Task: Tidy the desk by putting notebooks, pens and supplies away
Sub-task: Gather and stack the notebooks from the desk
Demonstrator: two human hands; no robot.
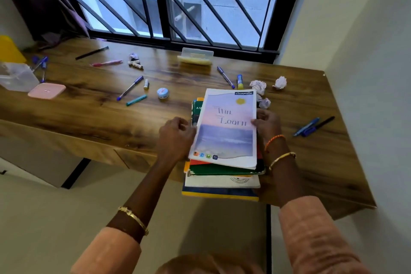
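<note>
A stack of notebooks lies at the front edge of the wooden desk, topped by a pastel "classmate" notebook. My left hand grips the stack's left side with curled fingers. On the right side, my right hand holds the top notebook's edge, thumb on the cover. Pens lie scattered: purple ones, a teal one, a pink one, a blue and a black one at the right.
A clear plastic box holds pens at far left beside a pink pad. Crumpled paper balls, a glue stick, a small round jar and a clear case lie near the barred window.
</note>
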